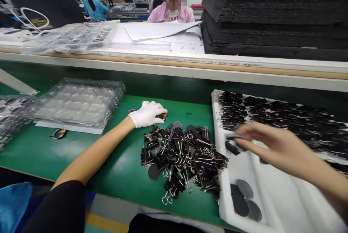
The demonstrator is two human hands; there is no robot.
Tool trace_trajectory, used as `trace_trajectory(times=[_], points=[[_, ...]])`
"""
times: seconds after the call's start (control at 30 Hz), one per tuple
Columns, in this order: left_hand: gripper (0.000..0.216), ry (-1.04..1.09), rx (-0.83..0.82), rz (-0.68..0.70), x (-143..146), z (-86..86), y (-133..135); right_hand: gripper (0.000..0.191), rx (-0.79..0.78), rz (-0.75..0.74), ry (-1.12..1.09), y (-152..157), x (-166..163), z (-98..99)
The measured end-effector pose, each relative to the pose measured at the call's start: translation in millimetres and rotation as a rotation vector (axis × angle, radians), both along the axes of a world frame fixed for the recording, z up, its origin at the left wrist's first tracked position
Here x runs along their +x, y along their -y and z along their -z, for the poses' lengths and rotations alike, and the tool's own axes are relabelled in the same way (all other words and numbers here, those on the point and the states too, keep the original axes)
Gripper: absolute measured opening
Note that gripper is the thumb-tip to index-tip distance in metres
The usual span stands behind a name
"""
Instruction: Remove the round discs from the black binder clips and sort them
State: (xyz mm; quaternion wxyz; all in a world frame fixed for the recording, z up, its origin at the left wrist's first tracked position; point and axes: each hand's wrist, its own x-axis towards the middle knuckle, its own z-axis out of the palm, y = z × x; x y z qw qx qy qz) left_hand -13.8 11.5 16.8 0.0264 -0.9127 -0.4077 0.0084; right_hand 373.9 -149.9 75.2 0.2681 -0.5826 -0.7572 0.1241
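Observation:
My left hand [148, 114], in a white glove, rests on the green table with thumb and fingers closed round a small shiny round piece [162, 116], dark with an orange glint. Another dark round piece [132, 111] shows beside its wrist. My bare right hand [263, 142], blurred by motion, hovers over the white foam tray [224, 189] and pinches what looks like a thin dark disc [233, 137]. Close below that hand lies a black binder clip [232, 148]. Several loose dark discs [240, 206] lie in the tray's near left corner. Between my hands spreads a heap of black binder clips [182, 153].
Rows of black binder clips [285, 117] fill the tray's far part. Clear plastic blister trays [78, 102] stand at left, with a shiny oval piece [59, 133] before them. A shelf [163, 67] crosses behind, bearing papers and black foam sheets [272, 15]. A person [172, 13] faces me beyond.

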Motion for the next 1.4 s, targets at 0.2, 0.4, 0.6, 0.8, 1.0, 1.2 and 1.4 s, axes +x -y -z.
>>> trace_trajectory(times=[0.2,0.4,0.6,0.8,1.0,1.2,1.4], points=[[0.062,0.164,-0.124,-0.01,14,8.9,2,0.013,-0.457,-0.119,-0.488,-117,-113,15.6],[0.08,0.274,-0.077,-0.064,8,22.5,9,0.007,-0.358,-0.225,-0.324,-167,-150,45.6],[0.096,0.262,-0.037,-0.127,15,28.5,4,0.012,-0.056,-0.497,-0.07,-167,-151,57.0],[0.081,0.275,-0.092,-0.157,17,25.9,0,0.036,0.051,-0.757,0.184,-170,-144,67.4],[0.073,0.269,-0.095,-0.13,15,21.1,1,0.058,-0.091,-0.732,0.149,-159,-142,49.2],[0.052,0.219,-0.011,-0.047,14,24.0,-2,0.037,-0.33,-0.438,0.419,-117,-95,-5.4],[0.056,0.19,0.036,-0.095,23,23.7,-5,0.03,-0.536,-0.441,0.429,-94,-52,-4.0]])
